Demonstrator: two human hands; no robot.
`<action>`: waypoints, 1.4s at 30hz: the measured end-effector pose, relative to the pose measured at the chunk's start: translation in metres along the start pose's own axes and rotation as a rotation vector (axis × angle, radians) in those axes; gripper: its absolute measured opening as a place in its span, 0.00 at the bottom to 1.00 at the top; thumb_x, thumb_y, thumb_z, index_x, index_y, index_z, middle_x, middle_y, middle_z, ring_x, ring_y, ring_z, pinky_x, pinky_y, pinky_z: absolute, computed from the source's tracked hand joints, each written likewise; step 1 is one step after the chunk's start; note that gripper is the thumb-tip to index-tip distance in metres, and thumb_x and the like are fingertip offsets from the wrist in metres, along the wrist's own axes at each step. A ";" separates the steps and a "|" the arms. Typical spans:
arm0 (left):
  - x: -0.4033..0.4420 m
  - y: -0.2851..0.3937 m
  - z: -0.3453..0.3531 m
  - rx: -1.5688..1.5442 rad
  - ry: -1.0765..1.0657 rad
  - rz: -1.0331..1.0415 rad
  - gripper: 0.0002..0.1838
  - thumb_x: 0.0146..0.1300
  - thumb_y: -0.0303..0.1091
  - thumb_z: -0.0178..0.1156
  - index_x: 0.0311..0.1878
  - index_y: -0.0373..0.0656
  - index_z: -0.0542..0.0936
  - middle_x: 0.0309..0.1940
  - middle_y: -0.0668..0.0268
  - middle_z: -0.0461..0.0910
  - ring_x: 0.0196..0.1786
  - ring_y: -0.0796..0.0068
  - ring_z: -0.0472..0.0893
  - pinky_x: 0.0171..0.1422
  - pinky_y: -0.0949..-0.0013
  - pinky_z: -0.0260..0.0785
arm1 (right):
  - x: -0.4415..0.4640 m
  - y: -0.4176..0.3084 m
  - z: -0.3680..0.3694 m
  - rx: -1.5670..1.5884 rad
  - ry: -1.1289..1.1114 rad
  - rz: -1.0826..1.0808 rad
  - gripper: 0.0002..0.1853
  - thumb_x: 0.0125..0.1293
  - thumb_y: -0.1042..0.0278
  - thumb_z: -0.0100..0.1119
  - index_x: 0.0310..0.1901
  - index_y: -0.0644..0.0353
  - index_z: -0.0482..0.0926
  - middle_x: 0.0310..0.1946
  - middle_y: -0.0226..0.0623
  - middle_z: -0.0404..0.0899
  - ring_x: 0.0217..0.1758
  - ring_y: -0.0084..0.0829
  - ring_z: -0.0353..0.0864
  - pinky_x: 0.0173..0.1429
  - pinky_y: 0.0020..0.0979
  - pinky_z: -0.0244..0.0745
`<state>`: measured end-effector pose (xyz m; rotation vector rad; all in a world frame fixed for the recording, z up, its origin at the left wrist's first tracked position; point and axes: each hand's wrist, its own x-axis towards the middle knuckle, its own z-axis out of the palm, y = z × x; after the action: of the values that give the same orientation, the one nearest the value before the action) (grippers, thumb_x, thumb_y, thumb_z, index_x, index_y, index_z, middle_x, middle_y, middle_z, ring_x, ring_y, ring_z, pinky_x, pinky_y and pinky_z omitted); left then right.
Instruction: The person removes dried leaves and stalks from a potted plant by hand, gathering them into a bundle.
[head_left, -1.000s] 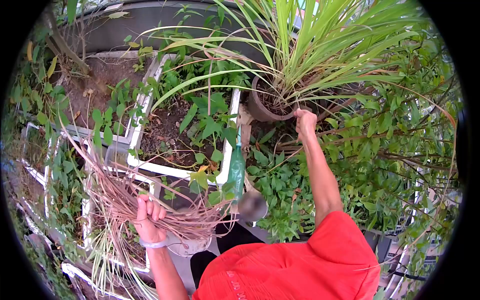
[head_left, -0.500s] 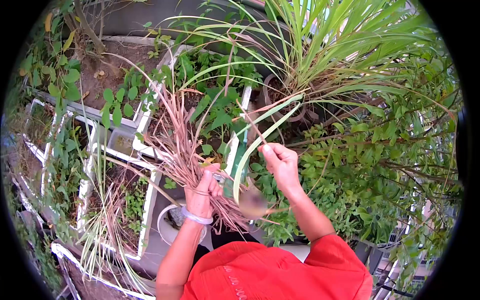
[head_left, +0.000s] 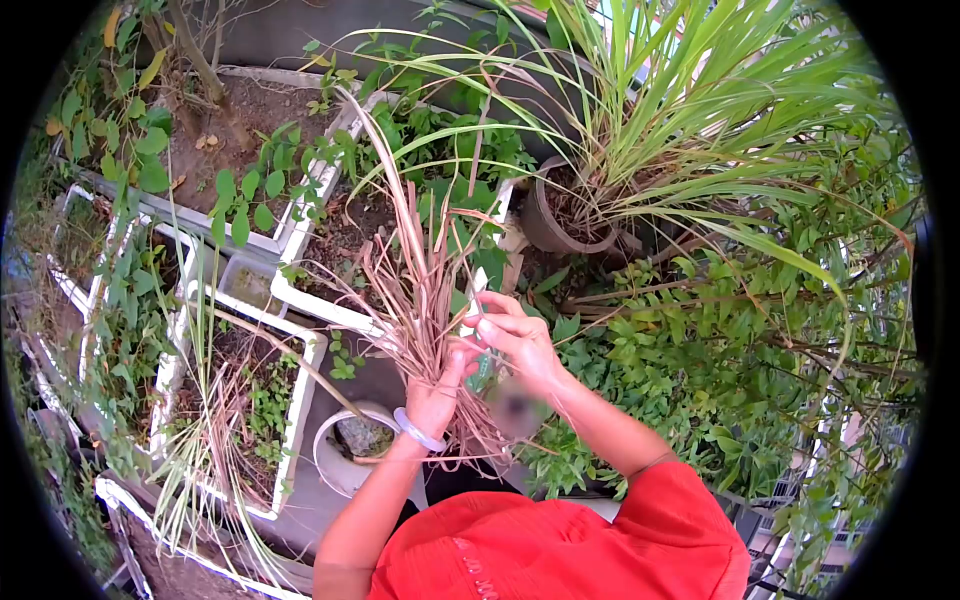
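Note:
My left hand, with a pale bangle at the wrist, is wrapped around a bundle of dry brown leaves. The long blades fan out above the fist, and their lower ends hang below it. My right hand is close beside the bundle, thumb and fingers pinched on what looks like a thin dry leaf; its lower part is hidden by the fingers. Beyond the hands, a pot holds a large clump of long green grass with dry blades at its base.
White-edged planters with soil and leafy plants stand on the left. Loose cut grass lies across one of them. A round white bucket with a stick stands below my left hand. Dense green shrubs fill the right side.
My right hand has moved left, from holding a dry leaf out beside a green blade, to the bundle. My left hand and the bundle have shifted right, with the bundle more upright.

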<state>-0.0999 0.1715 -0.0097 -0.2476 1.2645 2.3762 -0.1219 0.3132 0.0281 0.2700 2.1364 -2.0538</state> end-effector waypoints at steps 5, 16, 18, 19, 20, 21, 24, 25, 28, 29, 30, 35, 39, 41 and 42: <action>0.006 0.012 0.007 -0.003 0.076 0.104 0.12 0.63 0.37 0.51 0.43 0.38 0.72 0.32 0.64 0.72 0.36 0.73 0.74 0.44 0.67 0.72 | 0.031 -0.023 0.012 -0.057 -0.217 0.065 0.12 0.57 0.64 0.57 0.38 0.63 0.80 0.49 0.38 0.69 0.45 0.25 0.70 0.47 0.25 0.66; -0.006 0.035 -0.043 -0.293 0.266 0.021 0.11 0.62 0.40 0.52 0.37 0.42 0.70 0.21 0.72 0.62 0.22 0.81 0.64 0.26 0.76 0.61 | 0.179 -0.059 -0.110 -1.114 0.606 -0.857 0.16 0.49 0.85 0.47 0.43 0.71 0.74 0.42 0.54 0.74 0.45 0.51 0.73 0.53 0.38 0.68; -0.008 0.030 -0.045 -0.297 0.258 0.017 0.12 0.61 0.41 0.53 0.37 0.42 0.69 0.20 0.72 0.62 0.21 0.82 0.63 0.25 0.77 0.59 | 0.195 -0.056 -0.112 -1.215 0.693 -0.878 0.15 0.52 0.84 0.46 0.44 0.72 0.72 0.46 0.56 0.71 0.50 0.50 0.71 0.55 0.36 0.67; -0.008 0.030 -0.046 -0.298 0.265 0.011 0.12 0.61 0.41 0.53 0.37 0.42 0.69 0.20 0.72 0.62 0.21 0.82 0.62 0.25 0.77 0.59 | 0.200 -0.055 -0.113 -1.265 0.737 -0.886 0.15 0.54 0.83 0.46 0.45 0.73 0.71 0.49 0.57 0.69 0.52 0.49 0.70 0.56 0.35 0.66; -0.009 0.030 -0.047 -0.299 0.272 0.004 0.12 0.61 0.41 0.53 0.37 0.42 0.69 0.20 0.72 0.62 0.21 0.82 0.62 0.25 0.77 0.58 | 0.203 -0.057 -0.115 -1.303 0.742 -0.909 0.18 0.52 0.85 0.46 0.47 0.74 0.68 0.50 0.59 0.67 0.54 0.51 0.68 0.57 0.37 0.64; -0.010 0.031 -0.047 -0.300 0.279 -0.002 0.11 0.61 0.41 0.53 0.37 0.42 0.69 0.20 0.72 0.62 0.21 0.82 0.62 0.24 0.77 0.58 | 0.206 -0.058 -0.115 -1.310 0.760 -0.896 0.18 0.51 0.85 0.47 0.47 0.75 0.68 0.50 0.60 0.67 0.54 0.52 0.67 0.58 0.38 0.64; -0.009 0.032 -0.047 -0.321 0.311 0.006 0.11 0.62 0.39 0.52 0.37 0.40 0.70 0.19 0.72 0.62 0.20 0.82 0.62 0.23 0.78 0.57 | 0.213 -0.065 -0.117 -1.353 0.807 -0.838 0.19 0.50 0.83 0.50 0.47 0.76 0.66 0.47 0.61 0.67 0.52 0.54 0.66 0.57 0.41 0.62; -0.009 0.033 -0.046 -0.329 0.323 0.007 0.11 0.63 0.39 0.51 0.37 0.39 0.70 0.19 0.72 0.62 0.20 0.83 0.62 0.23 0.78 0.57 | 0.210 -0.066 -0.116 -1.351 0.807 -0.793 0.19 0.51 0.82 0.50 0.46 0.76 0.66 0.46 0.60 0.67 0.52 0.53 0.66 0.56 0.41 0.62; -0.009 0.034 -0.045 -0.323 0.318 0.017 0.11 0.63 0.39 0.51 0.37 0.39 0.70 0.19 0.72 0.62 0.19 0.83 0.61 0.23 0.78 0.56 | 0.194 -0.067 -0.109 -1.382 0.799 -0.682 0.18 0.53 0.78 0.52 0.45 0.74 0.65 0.38 0.56 0.70 0.43 0.51 0.70 0.48 0.42 0.66; -0.010 0.033 -0.044 -0.327 0.315 0.018 0.11 0.63 0.39 0.51 0.37 0.39 0.70 0.19 0.72 0.62 0.19 0.83 0.61 0.23 0.79 0.56 | 0.190 -0.064 -0.110 -1.374 0.784 -0.638 0.18 0.53 0.78 0.51 0.46 0.74 0.64 0.36 0.56 0.70 0.42 0.51 0.71 0.46 0.42 0.67; -0.010 0.034 -0.043 -0.321 0.304 0.012 0.11 0.63 0.39 0.51 0.37 0.40 0.70 0.19 0.72 0.61 0.20 0.83 0.61 0.23 0.78 0.57 | 0.186 -0.059 -0.112 -1.365 0.770 -0.594 0.18 0.53 0.79 0.51 0.47 0.74 0.64 0.35 0.56 0.71 0.40 0.51 0.72 0.43 0.42 0.68; -0.011 0.035 -0.042 -0.295 0.285 0.002 0.10 0.63 0.39 0.50 0.37 0.42 0.69 0.19 0.73 0.60 0.19 0.83 0.60 0.23 0.78 0.56 | 0.181 -0.042 -0.138 -1.358 0.800 -0.647 0.19 0.55 0.77 0.52 0.49 0.73 0.64 0.34 0.56 0.73 0.36 0.50 0.74 0.39 0.41 0.71; -0.011 0.033 -0.041 -0.286 0.280 -0.003 0.10 0.63 0.39 0.50 0.37 0.42 0.69 0.19 0.73 0.60 0.19 0.83 0.60 0.22 0.79 0.56 | 0.183 -0.040 -0.147 -1.353 0.783 -0.597 0.18 0.54 0.77 0.52 0.48 0.69 0.67 0.36 0.53 0.73 0.36 0.49 0.74 0.39 0.40 0.70; -0.010 0.032 -0.040 -0.283 0.282 -0.009 0.10 0.63 0.39 0.50 0.37 0.42 0.69 0.19 0.73 0.60 0.19 0.83 0.60 0.22 0.79 0.56 | 0.182 -0.035 -0.150 -1.335 0.804 -0.595 0.11 0.54 0.76 0.53 0.41 0.64 0.71 0.34 0.49 0.74 0.35 0.48 0.75 0.38 0.40 0.71; -0.010 0.031 -0.040 -0.286 0.286 -0.012 0.10 0.63 0.39 0.50 0.37 0.42 0.69 0.19 0.73 0.60 0.19 0.83 0.60 0.22 0.79 0.56 | 0.178 -0.035 -0.148 -1.353 0.799 -0.569 0.10 0.54 0.76 0.53 0.39 0.63 0.72 0.34 0.48 0.74 0.35 0.47 0.75 0.38 0.40 0.71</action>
<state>-0.1066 0.1204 -0.0060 -0.7019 1.0281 2.5743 -0.3027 0.4622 0.0251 0.2959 3.7749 -0.0825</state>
